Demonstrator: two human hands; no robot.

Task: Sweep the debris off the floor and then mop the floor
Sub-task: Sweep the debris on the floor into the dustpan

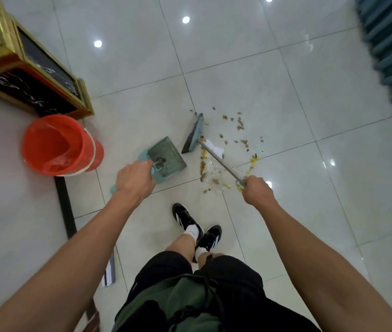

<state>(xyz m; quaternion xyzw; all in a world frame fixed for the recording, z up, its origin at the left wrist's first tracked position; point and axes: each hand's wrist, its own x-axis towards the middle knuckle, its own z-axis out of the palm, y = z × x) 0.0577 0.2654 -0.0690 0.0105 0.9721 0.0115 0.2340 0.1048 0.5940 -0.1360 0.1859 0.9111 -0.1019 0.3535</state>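
My left hand [134, 181] grips the handle of a teal dustpan [168, 156], whose pan rests on the white tile floor [274, 92] in front of me. My right hand [257, 190] is closed around the metal handle of a teal broom [193, 134]. The broom head stands on the floor just right of the dustpan's mouth. Debris [234, 149] lies scattered to the right of the broom: brown and yellow scraps, a crumpled white paper and bits of clear plastic.
An orange bin [58, 144] with a plastic liner stands to the left of the dustpan. Behind it is a gold-framed black cabinet [29, 75]. A teal curtain [391, 56] hangs at the far right. My feet [197, 226] stand just behind the debris.
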